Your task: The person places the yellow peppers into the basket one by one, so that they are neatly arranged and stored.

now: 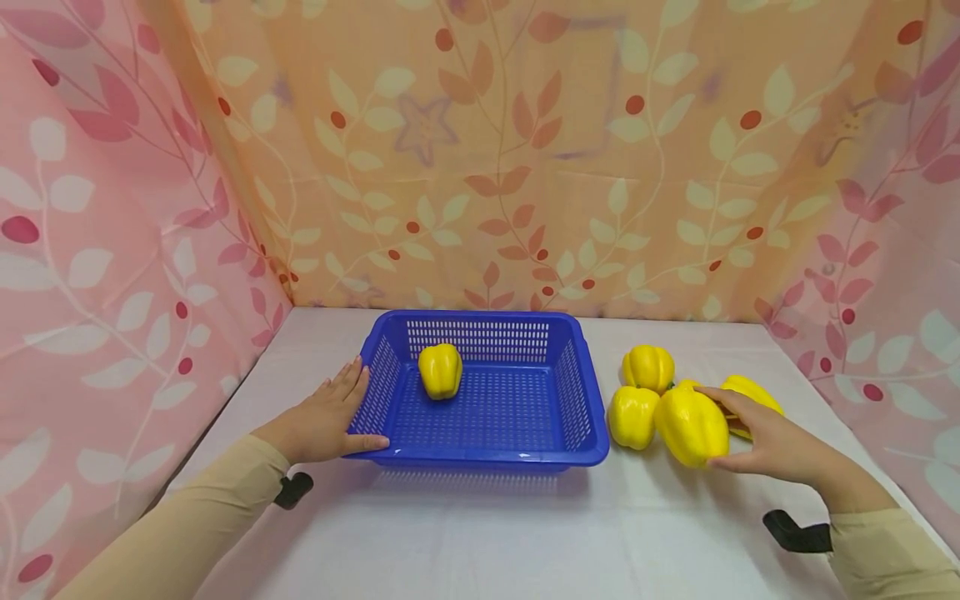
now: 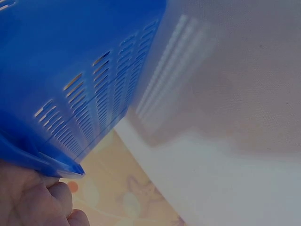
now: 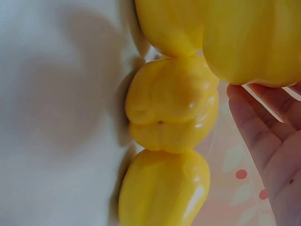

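A blue plastic basket (image 1: pixel 487 457) with slotted walls stands mid-table in the head view, one yellow bell pepper (image 1: pixel 441 372) inside it toward the back left. My left hand (image 1: pixel 322 417) rests against its left side, fingers extended along the rim and thumb laid over the front corner. In the left wrist view, part of that hand (image 2: pixel 35 200) shows under the basket rim (image 2: pixel 61 167). To the right of the basket, my right hand (image 1: pixel 780 442) holds another yellow bell pepper (image 1: pixel 692 427) between thumb and fingers. The right wrist view shows this pepper (image 3: pixel 254 42) raised off the tabletop.
Several more yellow bell peppers lie close around the held one: one at the back (image 1: pixel 648 368), one beside the basket (image 1: pixel 632 417), and one by the right hand (image 1: pixel 752 398). Floral cloth (image 1: pixel 480 167) walls enclose the white table (image 1: pixel 487 542) at back and sides.
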